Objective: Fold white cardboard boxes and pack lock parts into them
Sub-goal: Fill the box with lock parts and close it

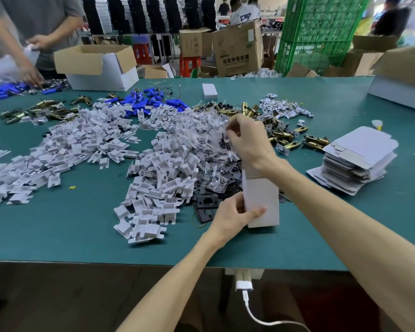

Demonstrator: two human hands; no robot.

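Left hand [235,213] curls round the left edge of the white cardboard box [261,200], smooth and upright on the near-centre green table [82,236]. Farther off, our right hand [246,140] pinches a crinkled clear bag of black parts [223,142] above the white plastic pieces [153,168].

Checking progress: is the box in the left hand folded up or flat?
Folded up: the box stands upright as a block, gripped by the left hand.

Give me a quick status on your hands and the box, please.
Left hand gripping folded white box, upright. Right hand pinching clear bag of black parts above the pile. Box top hidden behind right forearm.
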